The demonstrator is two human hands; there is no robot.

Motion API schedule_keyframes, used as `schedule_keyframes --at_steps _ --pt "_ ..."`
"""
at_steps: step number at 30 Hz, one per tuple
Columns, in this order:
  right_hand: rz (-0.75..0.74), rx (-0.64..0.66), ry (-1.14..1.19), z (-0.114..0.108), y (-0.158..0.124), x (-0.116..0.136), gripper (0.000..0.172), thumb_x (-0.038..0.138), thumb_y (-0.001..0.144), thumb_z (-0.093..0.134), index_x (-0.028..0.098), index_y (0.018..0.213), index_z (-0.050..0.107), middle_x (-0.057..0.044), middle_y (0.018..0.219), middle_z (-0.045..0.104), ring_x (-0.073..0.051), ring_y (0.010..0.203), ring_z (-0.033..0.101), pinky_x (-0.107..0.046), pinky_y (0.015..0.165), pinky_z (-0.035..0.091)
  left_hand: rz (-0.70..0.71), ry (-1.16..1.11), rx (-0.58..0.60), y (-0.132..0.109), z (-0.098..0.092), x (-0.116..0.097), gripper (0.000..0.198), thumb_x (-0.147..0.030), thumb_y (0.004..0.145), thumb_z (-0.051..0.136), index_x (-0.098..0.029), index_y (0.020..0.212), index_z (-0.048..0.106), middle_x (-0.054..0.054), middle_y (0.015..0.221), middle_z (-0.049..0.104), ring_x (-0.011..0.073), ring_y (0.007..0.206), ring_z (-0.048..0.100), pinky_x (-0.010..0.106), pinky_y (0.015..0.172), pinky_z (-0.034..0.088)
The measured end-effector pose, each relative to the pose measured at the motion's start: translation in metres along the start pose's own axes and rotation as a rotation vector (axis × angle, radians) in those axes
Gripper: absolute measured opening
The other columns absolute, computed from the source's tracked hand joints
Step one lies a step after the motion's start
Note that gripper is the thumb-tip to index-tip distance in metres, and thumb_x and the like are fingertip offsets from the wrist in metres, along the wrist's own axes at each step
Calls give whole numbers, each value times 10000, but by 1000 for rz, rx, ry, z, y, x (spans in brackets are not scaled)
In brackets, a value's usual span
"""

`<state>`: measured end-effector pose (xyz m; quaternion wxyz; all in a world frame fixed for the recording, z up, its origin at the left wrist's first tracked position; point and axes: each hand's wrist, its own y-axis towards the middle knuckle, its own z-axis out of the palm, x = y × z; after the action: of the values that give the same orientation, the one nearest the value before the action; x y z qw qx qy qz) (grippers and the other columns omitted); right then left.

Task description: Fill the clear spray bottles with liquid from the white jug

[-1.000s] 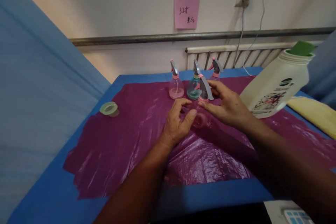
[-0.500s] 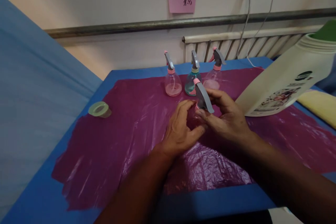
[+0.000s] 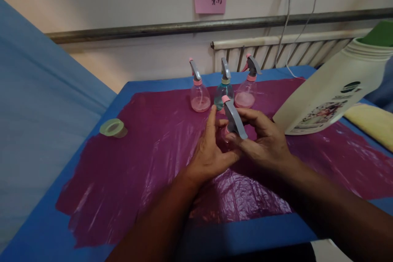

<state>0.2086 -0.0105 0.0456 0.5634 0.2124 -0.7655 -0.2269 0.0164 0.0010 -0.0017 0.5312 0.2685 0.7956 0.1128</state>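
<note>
Right hand (image 3: 270,139) pinches the neck of an upright, grey-and-pink-topped, clear plastic spray bottle (image 3: 235,119); left hand (image 3: 208,151) cups its left side.

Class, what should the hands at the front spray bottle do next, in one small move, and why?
Probably a gentle twist of the spray head by the right hand, with the left hand steadying the front spray bottle. The head sits on the bottle, the right hand grasps near its base, and the left hand is cupped around the body. Whether it is tight cannot be seen.
</note>
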Motion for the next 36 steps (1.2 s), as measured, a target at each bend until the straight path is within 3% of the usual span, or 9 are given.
schedule_keyframes --at_steps 5,9,16,22,29,36 --pt "-3 4 67 3 2 -8 563 399 986 926 358 1512 730 -39 1280 868 -257 1110 844 -499 1021 726 -222 -312 37 5 -2 -8 1281 -319 850 1030 -412 1847 231 174 1635 642 384 1405 739 576 1133 671" --pt "-30 24 45 3 2 -10 518 348 1040 869 360 1538 726 -42 1363 853 -240 1160 840 -482 1071 715 -321 -436 37 10 -5 -22 1215 -306 829 1035 -371 1795 300 170 1641 629 373 1413 730 564 1154 646" --pt "-47 12 48 1 -4 -15 678 329 1032 871 379 1656 612 -77 1499 788 -272 1287 794 -531 1131 668 -307 -460 45 13 -5 -27 1173 -275 818 1029 -356 1753 326 171 1605 641 357 1315 767 545 1077 678" --pt "-51 -4 29 0 -2 -14 602 368 997 907 342 1559 694 -75 1416 823 -262 1193 815 -506 1095 687 -235 -356 42 10 -3 -22 1141 -234 828 993 -356 1756 339 150 1588 661 382 1406 729 581 1140 649" --pt "-63 59 68 -3 -5 -17 702 280 1053 804 372 1711 577 -93 1605 737 -293 1432 746 -551 1217 648 -272 -377 48 11 -6 -27 1166 -313 815 1049 -350 1745 347 150 1546 670 373 1358 749 602 1145 642" --pt "-36 6 27 -2 -3 -18 678 352 978 918 354 1604 657 -84 1463 805 -283 1217 812 -563 1141 674 -268 -357 44 10 -4 -24 1176 -266 807 1018 -369 1752 325 125 1492 666 348 1299 758 568 1088 668"
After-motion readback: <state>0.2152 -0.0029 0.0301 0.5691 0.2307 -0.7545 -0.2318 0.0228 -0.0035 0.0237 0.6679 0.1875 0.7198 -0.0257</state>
